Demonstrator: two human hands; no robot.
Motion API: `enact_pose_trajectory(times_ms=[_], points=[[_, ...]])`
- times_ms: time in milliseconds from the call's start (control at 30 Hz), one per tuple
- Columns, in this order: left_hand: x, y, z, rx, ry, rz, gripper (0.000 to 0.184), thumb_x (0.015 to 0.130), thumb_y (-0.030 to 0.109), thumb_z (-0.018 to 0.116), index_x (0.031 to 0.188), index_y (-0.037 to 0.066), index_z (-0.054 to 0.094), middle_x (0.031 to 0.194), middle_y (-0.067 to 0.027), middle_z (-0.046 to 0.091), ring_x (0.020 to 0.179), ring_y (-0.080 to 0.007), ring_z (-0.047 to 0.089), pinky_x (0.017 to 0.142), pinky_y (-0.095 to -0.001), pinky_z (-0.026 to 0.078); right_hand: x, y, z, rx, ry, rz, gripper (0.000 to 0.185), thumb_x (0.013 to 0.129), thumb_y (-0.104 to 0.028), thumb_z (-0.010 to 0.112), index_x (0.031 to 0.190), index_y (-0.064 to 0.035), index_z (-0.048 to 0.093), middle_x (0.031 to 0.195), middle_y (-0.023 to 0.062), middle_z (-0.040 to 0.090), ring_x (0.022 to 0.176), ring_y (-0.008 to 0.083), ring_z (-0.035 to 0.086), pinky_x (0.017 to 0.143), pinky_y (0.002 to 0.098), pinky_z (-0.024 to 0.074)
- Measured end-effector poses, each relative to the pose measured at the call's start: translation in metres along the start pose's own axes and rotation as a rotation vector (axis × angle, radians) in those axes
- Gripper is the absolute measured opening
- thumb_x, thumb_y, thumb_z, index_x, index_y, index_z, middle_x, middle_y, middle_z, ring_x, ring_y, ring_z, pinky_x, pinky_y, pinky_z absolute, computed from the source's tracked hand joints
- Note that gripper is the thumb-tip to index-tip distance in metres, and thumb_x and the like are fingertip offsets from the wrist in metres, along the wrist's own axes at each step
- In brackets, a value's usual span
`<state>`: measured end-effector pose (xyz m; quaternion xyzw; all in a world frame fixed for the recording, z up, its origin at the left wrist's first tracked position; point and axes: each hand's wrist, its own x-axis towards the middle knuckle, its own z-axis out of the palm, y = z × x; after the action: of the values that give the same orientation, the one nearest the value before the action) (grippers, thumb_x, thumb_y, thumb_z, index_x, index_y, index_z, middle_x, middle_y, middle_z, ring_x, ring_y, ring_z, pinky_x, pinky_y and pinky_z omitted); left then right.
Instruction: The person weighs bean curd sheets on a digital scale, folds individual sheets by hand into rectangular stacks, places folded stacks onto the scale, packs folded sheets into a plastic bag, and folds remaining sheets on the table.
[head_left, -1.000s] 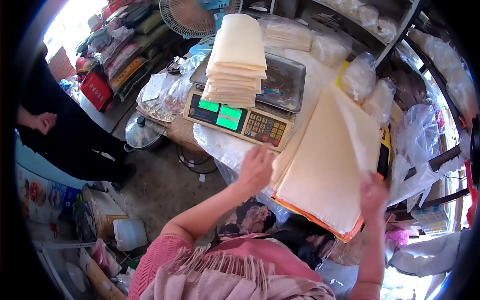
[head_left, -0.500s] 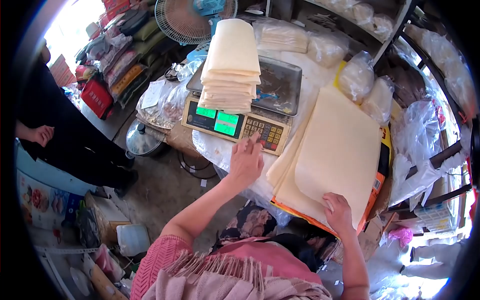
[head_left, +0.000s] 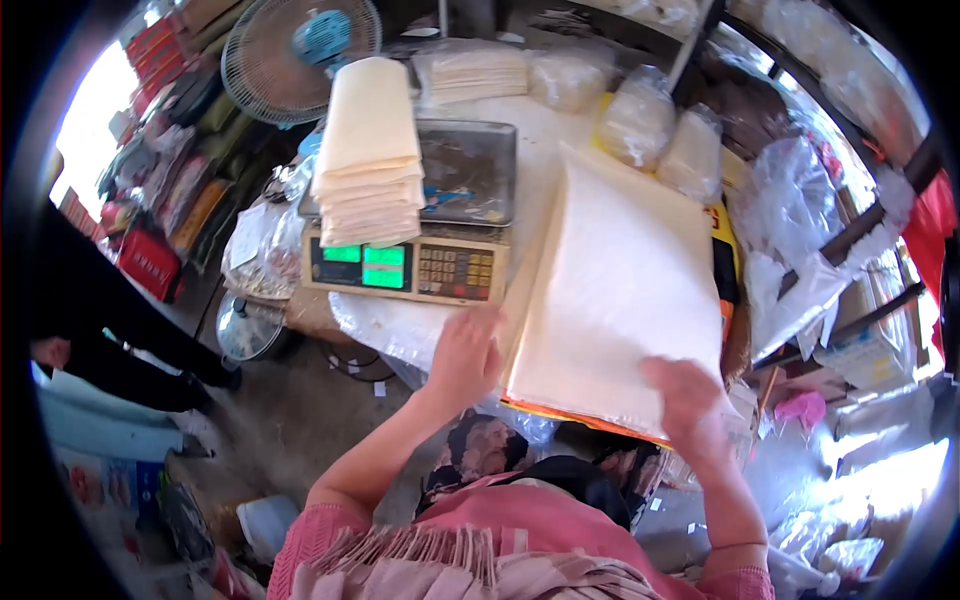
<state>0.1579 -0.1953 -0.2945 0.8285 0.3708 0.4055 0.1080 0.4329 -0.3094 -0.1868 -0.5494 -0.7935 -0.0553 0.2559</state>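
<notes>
Tabletop [head_left: 537, 140] under scale [head_left: 405, 272] and pale sheets [head_left: 622, 290] — fan [head_left: 322, 38] behind.

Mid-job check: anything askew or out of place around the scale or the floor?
Yes, mildly. The folded sheets stand off-center on the pan of the scale, toward its left, and appear to overhang its front edge, crowding the green display. White scraps lie on the floor like litter.

Fan with blue hub [head_left: 318, 40], upper left. Red case [head_left: 148, 262] lower down, beside piled bags [head_left: 180, 185]. Lidded pot [head_left: 248, 328] near person in dark trousers [head_left: 125, 325]. White tub [head_left: 268, 525], lower left. Clear plastic bag [head_left: 792, 200] at right, pink bag [head_left: 801, 409] below.
</notes>
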Motion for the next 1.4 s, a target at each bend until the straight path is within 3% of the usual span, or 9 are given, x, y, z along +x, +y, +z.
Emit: enact_pose_trajectory(times_ms=[200,300,400,500,800,1100,1200,1333,1400], points=[[-0.025,0.029,0.008,-0.361,-0.568,0.356,0.027,0.066,0.002,0.060,0.092,0.006,0.063,0.095,-0.0068,0.065,0.080,-0.0282,0.062,0.070,-0.0389,0.052,-0.003,0.006,-0.001,0.110,-0.683,0.208,0.017,0.078,-0.009,0.055,0.094,-0.0095,0.059,0.077,0.0132,0.065,0.073,0.0320,0.063,0.067,0.0411,0.0495],[-0.014,0.045,-0.004,-0.500,-0.537,0.363,0.026,0.067,0.005,0.061,0.092,0.007,0.064,0.092,-0.0044,0.066,0.071,-0.0255,0.063,0.062,-0.0380,0.053,0.019,0.042,-0.007,0.351,-0.571,0.281,0.015,0.083,-0.028,0.059,0.086,-0.0136,0.060,0.073,0.0119,0.063,0.071,0.0342,0.062,0.064,0.0435,0.0483],[0.002,0.053,0.007,-0.322,-0.454,0.349,0.033,0.069,0.003,0.059,0.102,0.007,0.061,0.106,-0.0082,0.064,0.083,-0.0251,0.063,0.073,-0.0362,0.053,0.065,0.089,0.033,-0.018,-0.339,0.295,0.020,0.079,-0.025,0.063,0.081,-0.0068,0.054,0.073,0.0158,0.063,0.073,0.0377,0.060,0.063,0.0443,0.0481],[0.046,0.057,0.046,0.036,-0.174,0.396,0.044,0.075,0.013,0.063,0.117,0.005,0.054,0.124,-0.0125,0.054,0.109,-0.0310,0.053,0.092,-0.0447,0.044,0.114,0.136,0.086,-0.109,-0.267,0.292,0.014,0.080,-0.019,0.063,0.083,-0.0071,0.056,0.079,0.0117,0.066,0.084,0.0310,0.063,0.088,0.0483,0.0412],[0.060,0.005,0.139,0.368,-0.364,0.121,0.060,0.083,0.040,0.058,0.133,0.012,0.040,0.137,-0.0146,0.040,0.127,-0.0367,0.036,0.097,-0.0647,0.028,0.115,0.163,0.138,-0.254,-0.058,0.336,0.046,0.084,-0.025,0.062,0.126,-0.0129,0.047,0.133,0.0114,0.045,0.125,0.0320,0.040,0.097,0.0622,0.0281],[0.076,-0.032,0.107,0.419,-0.391,0.164,0.046,0.071,0.017,0.064,0.115,0.009,0.053,0.119,-0.0150,0.056,0.110,-0.0320,0.053,0.090,-0.0454,0.042,0.027,0.130,0.139,-0.162,-0.244,0.431,0.047,0.091,-0.027,0.050,0.134,-0.0126,0.040,0.140,0.0135,0.036,0.134,0.0336,0.027,0.102,0.0626,0.0235],[0.094,-0.002,0.063,0.280,-0.517,-0.047,0.041,0.067,0.013,0.065,0.107,0.007,0.055,0.110,-0.0150,0.060,0.099,-0.0287,0.058,0.081,-0.0379,0.046,0.051,0.071,0.091,0.082,-0.244,0.234,0.045,0.093,-0.026,0.048,0.135,-0.0103,0.040,0.141,0.0134,0.036,0.133,0.0317,0.030,0.103,0.0566,0.0274],[0.087,0.037,0.050,0.002,0.241,0.081,0.047,0.069,0.003,0.067,0.113,0.006,0.053,0.112,-0.0155,0.058,0.102,-0.0299,0.057,0.085,-0.0344,0.046,0.052,0.062,0.081,0.056,-0.029,0.117,0.040,0.079,-0.004,0.056,0.118,-0.0059,0.054,0.118,0.0130,0.059,0.109,0.0356,0.055,0.095,0.0533,0.0379],[0.070,0.028,0.051,-0.455,0.210,-0.435,0.065,0.076,0.002,0.067,0.133,0.003,0.035,0.128,-0.0167,0.046,0.121,-0.0254,0.045,0.102,-0.0367,0.036,0.045,0.046,0.043,0.175,0.131,0.010,0.038,0.070,0.003,0.056,0.107,-0.0051,0.060,0.108,0.0104,0.064,0.100,0.0342,0.059,0.091,0.0470,0.0421]])
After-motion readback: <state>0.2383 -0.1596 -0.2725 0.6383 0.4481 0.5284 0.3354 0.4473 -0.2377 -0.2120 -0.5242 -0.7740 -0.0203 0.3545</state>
